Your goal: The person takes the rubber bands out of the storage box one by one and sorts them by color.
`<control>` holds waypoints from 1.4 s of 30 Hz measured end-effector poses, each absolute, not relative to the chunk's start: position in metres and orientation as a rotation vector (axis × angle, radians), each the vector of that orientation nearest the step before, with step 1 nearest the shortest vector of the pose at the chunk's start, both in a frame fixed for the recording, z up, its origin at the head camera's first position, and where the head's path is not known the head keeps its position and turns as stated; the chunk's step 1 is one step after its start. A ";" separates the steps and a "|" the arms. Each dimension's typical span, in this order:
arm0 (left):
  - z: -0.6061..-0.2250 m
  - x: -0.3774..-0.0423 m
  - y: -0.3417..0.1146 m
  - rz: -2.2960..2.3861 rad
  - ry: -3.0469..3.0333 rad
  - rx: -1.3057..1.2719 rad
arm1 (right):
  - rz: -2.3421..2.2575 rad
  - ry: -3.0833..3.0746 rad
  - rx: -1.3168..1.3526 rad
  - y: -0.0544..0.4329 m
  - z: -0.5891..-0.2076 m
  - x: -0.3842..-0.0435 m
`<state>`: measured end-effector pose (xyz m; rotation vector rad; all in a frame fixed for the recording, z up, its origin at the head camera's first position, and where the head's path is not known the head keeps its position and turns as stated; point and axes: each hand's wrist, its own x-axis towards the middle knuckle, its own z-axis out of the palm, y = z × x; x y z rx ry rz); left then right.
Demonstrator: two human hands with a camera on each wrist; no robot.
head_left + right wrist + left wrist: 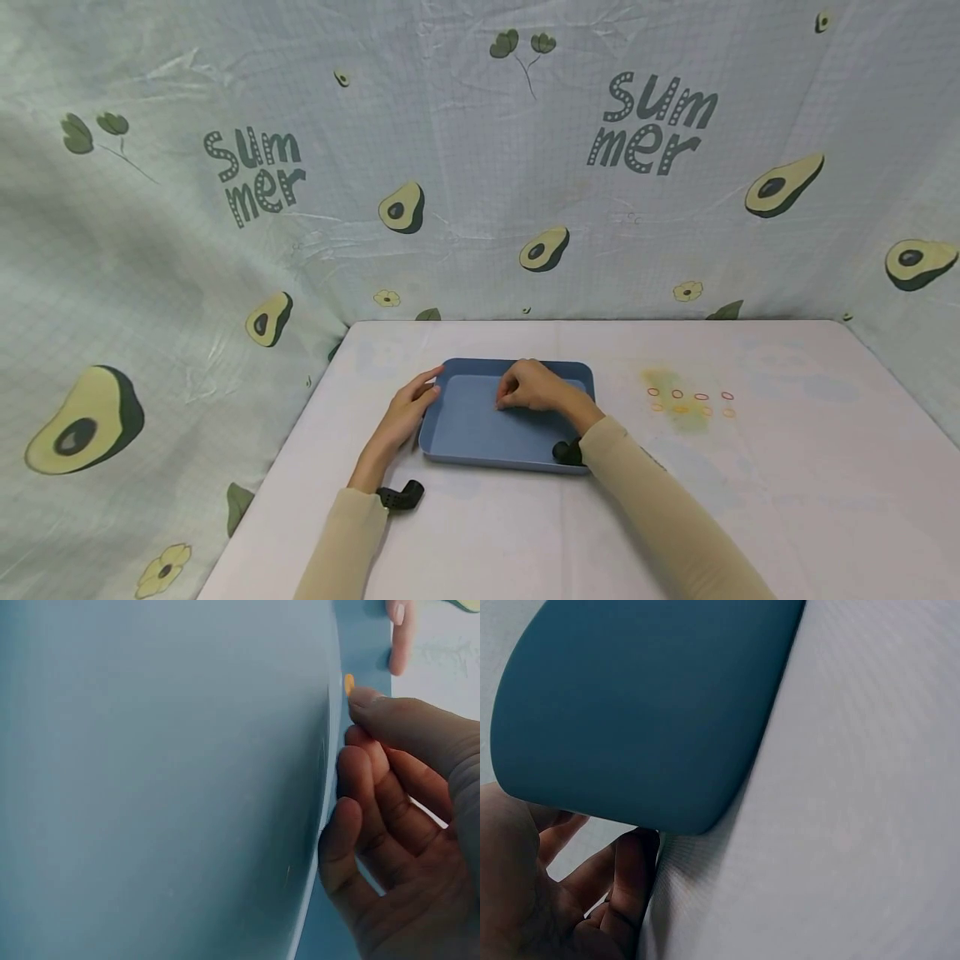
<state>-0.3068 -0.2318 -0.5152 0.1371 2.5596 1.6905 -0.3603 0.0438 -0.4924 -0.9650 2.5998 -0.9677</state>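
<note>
A shallow blue tray (472,437) lies on the table, and my left hand (401,417) rests against its left side. In the left wrist view the fingers (634,862) of that hand touch the tray's edge (660,712) near a corner. My right hand (532,387) is over the tray's inside, thumb and forefinger pinched together. At the thumb tip in the right wrist view shows a small orange ring (349,684), mostly hidden by the fingers. Its other fingers are loosely curled close to the tray wall (319,825).
Right of the tray lie a row of small red rings (677,394) and, in front of it, a row of small orange rings (681,409). The white table (750,500) is backed by a printed cloth (465,150). Black wrist cameras (401,495) sit on both wrists.
</note>
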 end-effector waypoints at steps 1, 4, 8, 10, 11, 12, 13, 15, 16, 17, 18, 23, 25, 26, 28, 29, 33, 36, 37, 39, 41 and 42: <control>-0.515 -0.307 -0.231 1.693 2.556 0.134 | -0.966 2.606 -0.963 0.044 -0.492 -0.360; -0.515 -0.307 -0.231 1.695 2.552 0.144 | -0.960 2.624 -0.942 0.047 -0.490 -0.360; -0.516 -0.308 -0.233 1.695 2.549 0.151 | -0.966 2.635 -0.919 0.051 -0.486 -0.359; -0.516 -0.307 -0.233 1.695 2.547 0.152 | -0.970 2.642 -0.913 0.054 -0.485 -0.359; -0.515 -0.307 -0.233 1.698 2.546 0.153 | -0.975 2.646 -0.912 0.055 -0.485 -0.358; -0.515 -0.307 -0.233 1.698 2.547 0.153 | -0.976 2.649 -0.908 0.056 -0.484 -0.358; -0.515 -0.306 -0.233 1.694 2.551 0.158 | -0.978 2.655 -0.911 0.057 -0.483 -0.358; -0.515 -0.306 -0.234 1.697 2.555 0.163 | -0.981 2.664 -0.920 0.058 -0.481 -0.357; -0.516 -0.305 -0.234 1.697 2.558 0.163 | -0.980 2.669 -0.923 0.058 -0.480 -0.356; -0.516 -0.305 -0.235 1.691 2.564 0.165 | -0.980 2.672 -0.927 0.059 -0.479 -0.355; -0.516 -0.305 -0.235 1.687 2.566 0.166 | -0.977 2.678 -0.928 0.059 -0.478 -0.355; -0.518 -0.305 -0.235 1.688 2.562 0.154 | -0.994 2.680 -0.912 0.063 -0.472 -0.348; -0.519 -0.305 -0.234 1.695 2.557 0.153 | -1.006 2.683 -0.906 0.065 -0.468 -0.345; -0.519 -0.305 -0.233 1.698 2.556 0.153 | -1.010 2.685 -0.906 0.066 -0.467 -0.344; -0.519 -0.306 -0.233 1.704 2.551 0.150 | -1.018 2.693 -0.903 0.068 -0.464 -0.342; -0.519 -0.306 -0.232 1.708 2.547 0.140 | -1.021 2.696 -0.906 0.069 -0.463 -0.342; -0.518 -0.306 -0.231 1.697 2.554 0.132 | -1.042 2.704 -0.910 0.073 -0.459 -0.341; -0.518 -0.305 -0.231 1.693 2.554 0.132 | -1.059 2.706 -0.920 0.076 -0.457 -0.341; -0.518 -0.305 -0.232 1.690 2.554 0.139 | -1.061 2.706 -0.928 0.078 -0.457 -0.341; -0.518 -0.305 -0.232 1.699 2.544 0.141 | -1.060 2.713 -0.931 0.080 -0.455 -0.340; -0.518 -0.305 -0.232 1.698 2.546 0.153 | -1.061 2.714 -0.934 0.082 -0.453 -0.338; -0.518 -0.305 -0.233 1.695 2.547 0.160 | -1.060 2.716 -0.935 0.083 -0.452 -0.337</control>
